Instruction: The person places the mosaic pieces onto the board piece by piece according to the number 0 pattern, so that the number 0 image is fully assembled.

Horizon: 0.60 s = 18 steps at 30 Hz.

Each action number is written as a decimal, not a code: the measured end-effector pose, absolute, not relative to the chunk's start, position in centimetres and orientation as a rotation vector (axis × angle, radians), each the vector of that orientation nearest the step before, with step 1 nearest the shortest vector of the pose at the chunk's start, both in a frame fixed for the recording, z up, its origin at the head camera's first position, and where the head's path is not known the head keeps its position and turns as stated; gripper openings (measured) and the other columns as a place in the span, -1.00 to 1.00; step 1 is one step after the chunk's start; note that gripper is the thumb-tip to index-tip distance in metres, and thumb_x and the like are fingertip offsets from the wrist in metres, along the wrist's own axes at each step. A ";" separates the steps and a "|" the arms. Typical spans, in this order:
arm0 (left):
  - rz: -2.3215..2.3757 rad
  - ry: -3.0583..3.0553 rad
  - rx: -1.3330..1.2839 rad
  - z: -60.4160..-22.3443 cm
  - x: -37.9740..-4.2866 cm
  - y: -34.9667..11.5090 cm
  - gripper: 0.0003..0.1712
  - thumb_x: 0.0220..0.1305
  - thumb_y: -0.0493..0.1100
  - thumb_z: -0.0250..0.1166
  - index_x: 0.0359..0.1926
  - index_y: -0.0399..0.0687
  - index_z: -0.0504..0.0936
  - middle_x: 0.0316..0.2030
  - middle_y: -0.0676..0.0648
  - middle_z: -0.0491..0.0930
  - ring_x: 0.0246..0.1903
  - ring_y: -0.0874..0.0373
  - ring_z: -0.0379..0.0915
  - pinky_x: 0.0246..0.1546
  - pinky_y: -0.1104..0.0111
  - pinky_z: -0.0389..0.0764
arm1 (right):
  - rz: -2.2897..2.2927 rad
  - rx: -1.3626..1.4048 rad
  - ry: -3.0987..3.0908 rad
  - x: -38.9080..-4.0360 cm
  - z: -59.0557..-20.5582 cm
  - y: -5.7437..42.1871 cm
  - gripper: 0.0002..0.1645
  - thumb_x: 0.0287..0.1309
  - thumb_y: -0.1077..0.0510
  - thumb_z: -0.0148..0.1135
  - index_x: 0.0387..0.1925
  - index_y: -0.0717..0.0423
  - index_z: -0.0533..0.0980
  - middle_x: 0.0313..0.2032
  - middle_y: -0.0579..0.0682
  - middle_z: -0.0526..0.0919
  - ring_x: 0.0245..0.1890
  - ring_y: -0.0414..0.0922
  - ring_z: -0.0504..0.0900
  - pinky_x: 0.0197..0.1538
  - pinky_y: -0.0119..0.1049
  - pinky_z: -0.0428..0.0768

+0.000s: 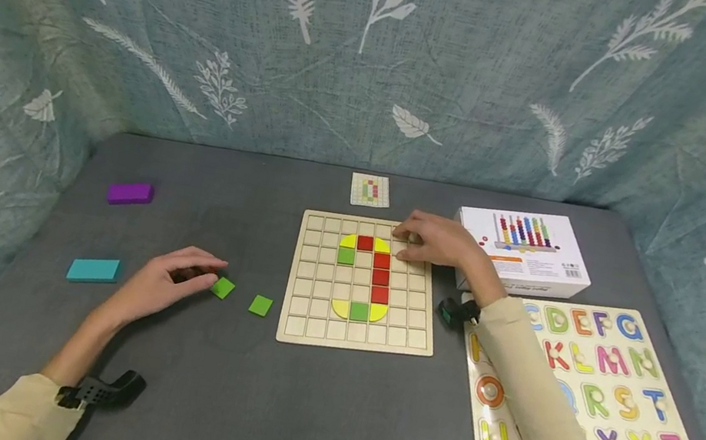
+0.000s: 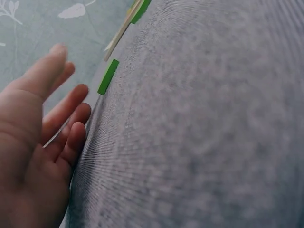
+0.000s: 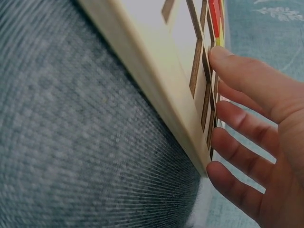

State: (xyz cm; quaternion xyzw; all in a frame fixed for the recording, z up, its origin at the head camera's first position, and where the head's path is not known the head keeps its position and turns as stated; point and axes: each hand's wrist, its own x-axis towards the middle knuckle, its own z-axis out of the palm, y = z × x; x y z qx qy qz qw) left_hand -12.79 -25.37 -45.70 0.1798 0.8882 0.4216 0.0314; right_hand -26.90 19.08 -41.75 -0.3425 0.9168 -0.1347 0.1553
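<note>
A wooden grid board (image 1: 307, 327) lies mid-table, holding red, green and yellow tiles. My right hand (image 1: 443, 241) rests at the board's upper right corner; its fingers are relaxed and spread along the edge in the right wrist view. No piece shows between them. Left of the board are two loose green square tiles, one green tile (image 1: 260, 306) apart and another green tile (image 1: 222, 288) at the fingertips of my left hand (image 1: 154, 284). In the left wrist view that hand's fingers are loosely bent with nothing between them, near a green tile (image 2: 108, 77).
A small pattern card (image 1: 370, 191) lies behind the board. To the right are a white box (image 1: 514, 262) and an alphabet puzzle board (image 1: 576, 436), partly under the right forearm. Purple (image 1: 130, 194) and teal blocks (image 1: 94, 270) lie at the left.
</note>
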 end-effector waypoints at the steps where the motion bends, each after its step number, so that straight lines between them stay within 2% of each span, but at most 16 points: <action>1: 1.275 2.736 0.573 -45.8 -12.8 -25.4 -0.66 0.33 -0.19 0.25 0.12 0.03 0.63 0.01 0.11 0.57 -0.14 0.49 0.42 -0.17 0.59 0.43 | -0.385 -0.977 2.625 -26.9 -41.7 19.1 -0.48 0.24 -0.13 0.25 0.17 -0.04 0.54 -0.01 -0.04 0.55 -0.09 -0.12 0.58 -0.08 -0.15 0.54; 5: 1.144 2.757 0.618 -45.8 -12.8 -25.2 -0.60 0.24 -0.12 0.36 0.12 0.12 0.63 0.03 0.06 0.57 -0.01 0.54 0.32 -0.03 0.51 0.38 | -0.394 -0.987 2.618 -27.0 -41.6 19.1 -0.48 0.24 -0.12 0.24 0.17 -0.03 0.54 -0.01 -0.02 0.56 -0.08 -0.11 0.58 -0.07 -0.14 0.55; 8: 1.062 2.765 0.675 -45.7 -12.8 -25.0 -0.57 0.19 -0.08 0.40 0.11 0.15 0.63 0.03 0.08 0.57 0.04 0.53 0.27 0.05 0.38 0.36 | -0.405 -1.002 2.617 -27.1 -41.5 19.1 -0.49 0.25 -0.11 0.25 0.17 -0.01 0.54 -0.01 -0.01 0.56 -0.09 -0.10 0.58 -0.06 -0.14 0.55; 12: 1.003 2.758 0.759 -45.7 -12.8 -24.8 -0.56 0.16 -0.07 0.42 0.10 0.14 0.62 0.04 0.07 0.57 0.05 0.43 0.27 0.06 0.25 0.37 | -0.416 -1.009 2.625 -27.0 -41.5 19.1 -0.49 0.23 -0.09 0.26 0.16 0.00 0.55 -0.02 -0.01 0.56 -0.10 -0.10 0.57 -0.07 -0.14 0.54; 18: 0.963 2.740 0.814 -45.7 -12.8 -24.7 -0.54 0.16 -0.07 0.42 0.11 0.15 0.62 0.06 0.07 0.55 0.07 0.39 0.26 0.06 0.22 0.37 | -0.416 -1.003 2.623 -26.8 -41.9 19.2 -0.49 0.24 -0.11 0.25 0.17 -0.02 0.54 -0.01 -0.02 0.56 -0.10 -0.12 0.58 -0.07 -0.16 0.55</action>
